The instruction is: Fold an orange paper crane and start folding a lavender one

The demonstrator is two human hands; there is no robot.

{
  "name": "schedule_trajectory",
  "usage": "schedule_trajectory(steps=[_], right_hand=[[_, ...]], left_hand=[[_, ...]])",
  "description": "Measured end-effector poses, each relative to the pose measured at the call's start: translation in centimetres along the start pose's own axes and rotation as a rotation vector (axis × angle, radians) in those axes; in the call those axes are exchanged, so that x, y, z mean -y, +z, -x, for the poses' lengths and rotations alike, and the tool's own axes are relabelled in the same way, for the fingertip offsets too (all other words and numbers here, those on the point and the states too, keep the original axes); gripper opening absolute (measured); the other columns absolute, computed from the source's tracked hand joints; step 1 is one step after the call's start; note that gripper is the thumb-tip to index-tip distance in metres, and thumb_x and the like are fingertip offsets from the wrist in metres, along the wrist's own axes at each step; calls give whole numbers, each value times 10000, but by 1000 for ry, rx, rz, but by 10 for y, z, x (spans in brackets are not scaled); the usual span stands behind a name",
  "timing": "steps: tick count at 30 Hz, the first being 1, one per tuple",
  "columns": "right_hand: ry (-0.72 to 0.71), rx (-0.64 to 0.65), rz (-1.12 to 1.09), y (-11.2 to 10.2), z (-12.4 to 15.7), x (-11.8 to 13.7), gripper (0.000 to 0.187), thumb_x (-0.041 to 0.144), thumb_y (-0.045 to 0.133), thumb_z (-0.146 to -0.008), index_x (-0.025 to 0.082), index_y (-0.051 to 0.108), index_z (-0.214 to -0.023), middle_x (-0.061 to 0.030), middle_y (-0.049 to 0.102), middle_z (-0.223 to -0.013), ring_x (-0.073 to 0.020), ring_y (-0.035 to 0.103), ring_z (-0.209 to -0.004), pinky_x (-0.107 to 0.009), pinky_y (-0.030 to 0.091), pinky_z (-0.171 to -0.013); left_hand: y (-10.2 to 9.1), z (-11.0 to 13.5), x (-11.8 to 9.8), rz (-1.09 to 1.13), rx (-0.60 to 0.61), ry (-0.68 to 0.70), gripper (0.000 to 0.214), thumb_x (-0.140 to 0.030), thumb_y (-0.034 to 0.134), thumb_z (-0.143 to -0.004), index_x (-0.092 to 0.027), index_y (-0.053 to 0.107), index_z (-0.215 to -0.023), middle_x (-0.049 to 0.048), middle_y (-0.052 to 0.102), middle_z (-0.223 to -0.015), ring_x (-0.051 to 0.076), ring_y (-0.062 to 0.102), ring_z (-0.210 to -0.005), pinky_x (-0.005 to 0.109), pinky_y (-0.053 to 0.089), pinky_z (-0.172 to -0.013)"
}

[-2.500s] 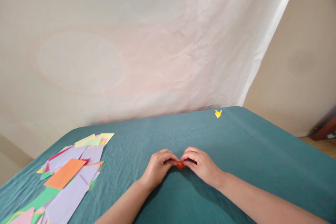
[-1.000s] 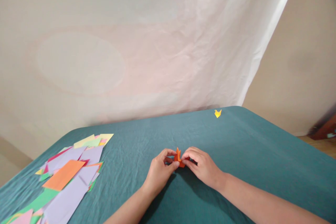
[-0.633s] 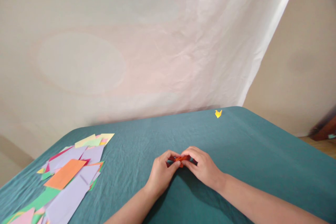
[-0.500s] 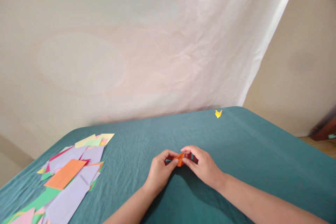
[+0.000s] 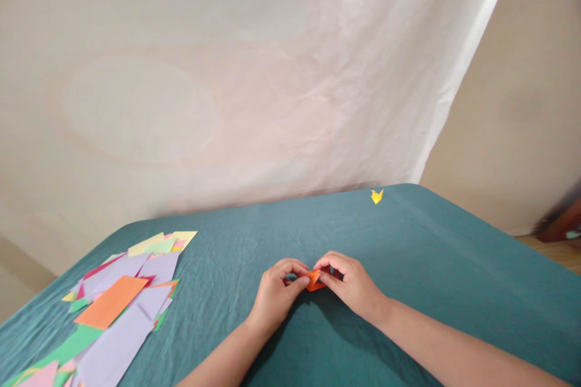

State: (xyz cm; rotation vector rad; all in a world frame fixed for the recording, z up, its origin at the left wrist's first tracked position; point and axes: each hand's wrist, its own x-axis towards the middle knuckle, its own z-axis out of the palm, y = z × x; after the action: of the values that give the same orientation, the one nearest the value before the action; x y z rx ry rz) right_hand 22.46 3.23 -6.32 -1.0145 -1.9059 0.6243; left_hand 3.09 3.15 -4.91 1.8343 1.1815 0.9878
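Observation:
A small folded piece of orange paper (image 5: 314, 281) is held between both hands, low over the cloth-covered table. My left hand (image 5: 280, 288) pinches its left side between thumb and fingers. From the right, my right hand (image 5: 347, 284) grips the other side with thumb and fingertips. The fingers cover much of the paper, so its full folded shape is hidden. Farther off, near the table's back edge, lies a yellow folded-paper bird (image 5: 376, 196), touched by neither hand.
Loose paper sheets in several colours spread over the table's left side, with an orange sheet (image 5: 111, 302) and a lilac sheet (image 5: 122, 338) on top. A dark green cloth (image 5: 236, 236) covers the table. Behind it hangs a pale sheet (image 5: 272, 103).
Both hands stay in nearly the same place. The orange paper has turned slightly, and its lower edge now shows more under the right fingers.

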Motion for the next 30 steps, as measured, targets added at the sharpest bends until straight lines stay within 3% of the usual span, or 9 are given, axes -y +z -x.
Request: schedule_trajectory(steps=[6, 11, 20, 30], right_hand=[[-29, 34, -41, -2, -1, 2, 88, 170, 588, -884, 219, 661, -889, -1, 631, -831, -136, 582, -779, -239, 424, -719], [-22, 65, -71, -2, 0, 4, 95, 184, 580, -896, 214, 664, -863, -4, 623, -826, -134, 585, -783, -239, 430, -727], [-17, 72, -115, -2, 0, 6, 118, 211, 545, -913, 201, 648, -858, -14, 635, -841, -136, 594, -795, -248, 440, -750], [202, 138, -228, -1, -1, 7, 104, 275, 591, -860, 194, 655, -864, -6, 678, -812, -147, 606, -740, -243, 456, -678]], left_hand=[[-3, -1, -3, -33, 33, 15, 168, -261, 582, -836, -190, 714, -760, 26, 699, -815, 170, 626, -803, 243, 429, -745], [-2, -1, -1, 75, 62, -119, 157, -265, 613, -799, -158, 723, -833, 39, 699, -767, 161, 607, -705, 232, 431, -661], [-2, -3, 4, 211, 133, -182, 199, -321, 662, -775, -128, 704, -750, 33, 663, -670, 124, 542, -608, 209, 402, -592], [-3, -5, 7, 328, 174, -236, 292, -420, 675, -769, -131, 692, -731, 15, 623, -651, 121, 538, -601, 213, 402, -602]])
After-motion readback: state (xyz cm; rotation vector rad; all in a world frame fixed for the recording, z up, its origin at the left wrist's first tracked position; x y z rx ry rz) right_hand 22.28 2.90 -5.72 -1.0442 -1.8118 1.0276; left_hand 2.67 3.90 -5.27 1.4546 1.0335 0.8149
